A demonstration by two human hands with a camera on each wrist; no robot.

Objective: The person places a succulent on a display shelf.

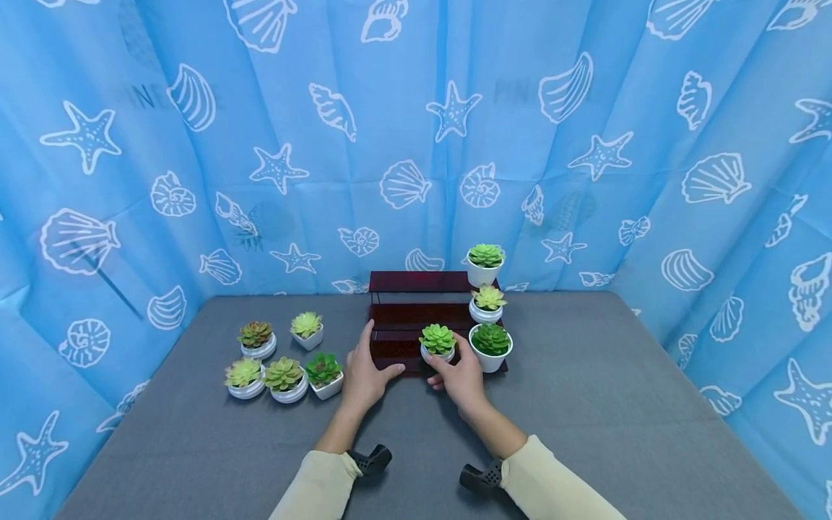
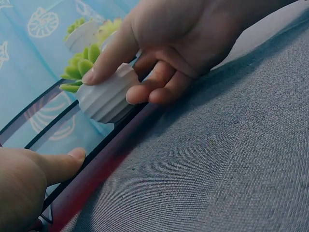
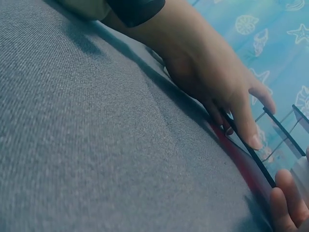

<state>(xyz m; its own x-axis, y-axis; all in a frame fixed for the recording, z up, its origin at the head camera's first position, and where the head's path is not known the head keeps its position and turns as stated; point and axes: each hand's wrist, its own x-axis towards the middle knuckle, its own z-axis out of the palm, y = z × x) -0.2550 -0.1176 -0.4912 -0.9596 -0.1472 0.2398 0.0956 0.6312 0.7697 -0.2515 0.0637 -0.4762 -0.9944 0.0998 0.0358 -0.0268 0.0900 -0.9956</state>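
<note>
My right hand (image 1: 460, 377) pinches a small potted succulent (image 1: 438, 338) with bright green leaves. Its ribbed white pot (image 2: 107, 96) is held over the lowest step of a dark red tiered display stand (image 1: 416, 315), seen in the head view. At the stand's left end is my left hand (image 1: 365, 370), index finger stretched along the side and thumb spread toward the front edge. In the right wrist view that thumb (image 3: 253, 137) lies at the front edge. Along the stand's right end sit potted succulents on the top (image 1: 482, 269), middle (image 1: 486, 307) and bottom (image 1: 490, 342) steps.
Left of the stand, several potted succulents are grouped on the grey cloth-covered table (image 1: 611, 419), among them a reddish one (image 1: 256, 338) and a dark green one (image 1: 325, 374) close to my left wrist. A blue shell-print curtain (image 1: 403, 137) hangs behind the table.
</note>
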